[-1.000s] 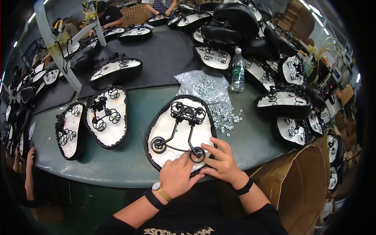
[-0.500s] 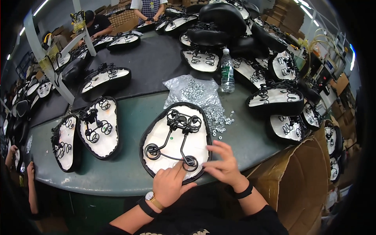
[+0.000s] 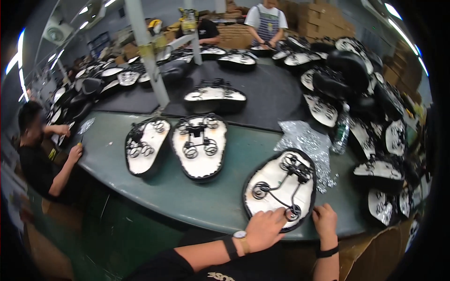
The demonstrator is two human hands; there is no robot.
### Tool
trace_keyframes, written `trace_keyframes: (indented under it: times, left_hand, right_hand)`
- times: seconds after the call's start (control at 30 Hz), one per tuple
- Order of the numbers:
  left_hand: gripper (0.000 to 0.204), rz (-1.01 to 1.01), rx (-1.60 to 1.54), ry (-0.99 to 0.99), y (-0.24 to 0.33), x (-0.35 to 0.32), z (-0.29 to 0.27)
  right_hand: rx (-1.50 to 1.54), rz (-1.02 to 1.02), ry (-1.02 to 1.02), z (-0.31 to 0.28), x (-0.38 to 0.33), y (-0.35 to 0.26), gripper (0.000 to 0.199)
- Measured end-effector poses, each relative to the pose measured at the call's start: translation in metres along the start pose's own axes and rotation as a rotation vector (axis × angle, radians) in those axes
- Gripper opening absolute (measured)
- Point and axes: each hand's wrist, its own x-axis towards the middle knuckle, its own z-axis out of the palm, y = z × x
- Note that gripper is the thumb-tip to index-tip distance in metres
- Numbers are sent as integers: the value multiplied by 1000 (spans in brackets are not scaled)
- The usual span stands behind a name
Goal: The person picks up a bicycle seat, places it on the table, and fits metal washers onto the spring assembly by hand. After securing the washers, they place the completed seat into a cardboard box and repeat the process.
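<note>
An upturned bicycle saddle point(image 3: 268, 202) lies before me, its white underside carrying a black wire frame with coil springs. My left hand point(image 3: 265, 230) is closed over its near edge, fingertips against the near coil spring point(image 3: 294, 213); what lies under the fingers is hidden. At the saddle's near right edge, my right hand point(image 3: 325, 221) has its fingers curled together, and I cannot make out whether they hold anything small. Beyond the saddle, a clear plastic bag point(image 3: 300, 133) of small metal nuts lies with loose nuts point(image 3: 324, 183) spilled beside it.
Two more upturned saddles, one narrow point(image 3: 149, 152) and one wide point(image 3: 199, 161), lie left on the green table point(image 3: 206, 206). A water bottle point(image 3: 341, 131) stands beside piled saddles point(image 3: 378, 169) at right. A cardboard box point(image 3: 370, 255) is near right. Co-workers sit left and stand behind.
The view has swung left, so the table and saddles appear farther right. My right hand's spread fingers have curled in and moved down beside the saddle's edge. My left hand stays on the saddle.
</note>
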Motion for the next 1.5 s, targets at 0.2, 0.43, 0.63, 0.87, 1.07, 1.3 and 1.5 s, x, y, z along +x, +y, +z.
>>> trace_keyframes:
  times: [0.2, 0.43, 0.63, 0.87, 1.07, 1.3, 1.5]
  left_hand:
    - [77, -4, -49, -82, -1, 0, 1]
    - [34, -1, -261, 273, -2, -30, -49]
    - [23, -27, -193, 397, -8, -41, -58]
    - [19, -98, 8, 368, -17, -49, -77]
    - [20, -270, -60, 428, -63, -37, -81]
    - [18, -356, -646, 258, -55, -29, -88]
    - [21, -683, -1250, -247, -43, -44, -77]
  right_hand:
    - [-3, 28, 22, -9, -12, 4, 9]
    - [1173, 476, -190, -58, -32, -104, 5]
    - [1561, 525, -532, -27, -37, -156, 15]
    - [1690, 625, -666, -21, -23, -180, 18]
    - [331, -418, 83, -14, -2, -198, 29]
    - [383, -365, -152, -17, -20, -151, 29]
    - [547, -281, -286, -57, -22, -104, 18]
